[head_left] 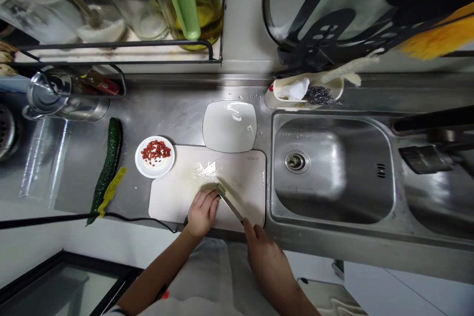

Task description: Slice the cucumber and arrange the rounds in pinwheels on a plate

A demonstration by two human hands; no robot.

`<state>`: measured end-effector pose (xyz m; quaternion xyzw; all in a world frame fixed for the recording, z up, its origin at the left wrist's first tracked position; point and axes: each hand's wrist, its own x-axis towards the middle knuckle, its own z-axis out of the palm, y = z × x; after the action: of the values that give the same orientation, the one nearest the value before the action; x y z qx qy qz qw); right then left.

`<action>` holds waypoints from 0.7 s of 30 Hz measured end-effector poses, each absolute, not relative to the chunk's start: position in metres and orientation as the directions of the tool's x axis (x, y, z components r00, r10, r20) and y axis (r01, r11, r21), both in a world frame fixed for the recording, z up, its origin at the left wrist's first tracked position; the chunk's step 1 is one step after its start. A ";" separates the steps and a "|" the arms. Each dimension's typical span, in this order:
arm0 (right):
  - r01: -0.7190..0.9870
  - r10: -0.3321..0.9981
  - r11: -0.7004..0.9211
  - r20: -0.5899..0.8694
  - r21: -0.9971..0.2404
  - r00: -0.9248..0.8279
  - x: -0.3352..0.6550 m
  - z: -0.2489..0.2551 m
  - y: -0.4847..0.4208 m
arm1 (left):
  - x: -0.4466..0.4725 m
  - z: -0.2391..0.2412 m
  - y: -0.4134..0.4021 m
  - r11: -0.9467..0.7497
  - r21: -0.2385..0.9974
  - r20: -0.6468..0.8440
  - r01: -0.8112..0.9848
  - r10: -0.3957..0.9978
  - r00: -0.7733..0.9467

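Note:
My right hand [261,252] is wrapped round the handle of a kitchen knife [231,205], whose blade slants up and left over a pale cutting board [174,200]. Beside the blade's tip lies a small pale green slice [221,188] that looks like cucumber. My left hand [202,211] rests on the board just left of the blade, fingers curled down and pressed together; what they hold is hidden under them. A whole dark green cucumber [107,168] lies on the steel counter to the left, with a yellow tag on a cable across its lower end.
A white plate of red berries [155,150] overlaps the board's upper left corner. An empty-looking white dish [229,126] touches its back edge. To the right is a steel sink [333,173] with a scrubber caddy [274,101] behind. A jar rack [129,52] overhangs the back left.

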<state>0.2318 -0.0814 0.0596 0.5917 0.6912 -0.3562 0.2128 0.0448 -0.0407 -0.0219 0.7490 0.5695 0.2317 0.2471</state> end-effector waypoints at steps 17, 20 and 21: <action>0.966 0.611 -0.019 -0.767 -0.259 -0.193 0.236 0.067 -0.081 | 0.048 -0.023 -0.042 -0.259 0.630 0.119 0.732 0.964 0.238; 0.965 0.604 -0.028 -0.774 -0.262 -0.193 0.237 0.069 -0.079 | 0.047 -0.024 -0.042 -0.260 0.627 0.116 0.735 0.963 0.242; 0.964 0.601 -0.031 -0.776 -0.263 -0.192 0.238 0.070 -0.078 | 0.047 -0.024 -0.042 -0.260 0.626 0.117 0.735 0.963 0.241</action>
<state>0.2375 -0.0780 0.0702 0.5943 0.6585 -0.4029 0.2256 0.0474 -0.0423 -0.0242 0.7538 0.5634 0.2487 0.2292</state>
